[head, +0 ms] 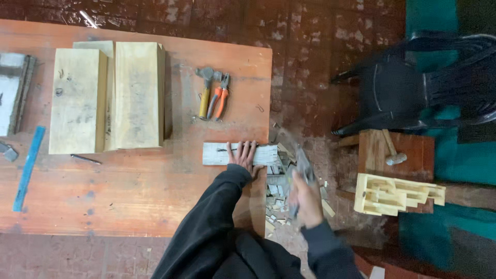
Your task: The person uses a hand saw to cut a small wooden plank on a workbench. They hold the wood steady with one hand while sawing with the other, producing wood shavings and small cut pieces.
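My left hand [243, 156] lies flat with fingers spread on a pale, whitish wooden strip [216, 154] that sits at the right end of the orange-brown table [134, 191] and sticks out past its edge. Just off that edge, my right hand [306, 199] is closed around a dark tool [304, 169], blurred by motion, raised beside the overhanging end of the strip. Both arms wear dark sleeves.
Two thick pale wood blocks [106, 95] stand at the table's back left. A hammer [205, 90] and orange-handled pliers [219, 98] lie behind the strip. A blue ruler [28, 168] is at the left. Wood chips [276, 199] litter the floor. A black chair [413, 88], a small stool [398, 155] and a pale wooden frame [395, 195] stand at the right.
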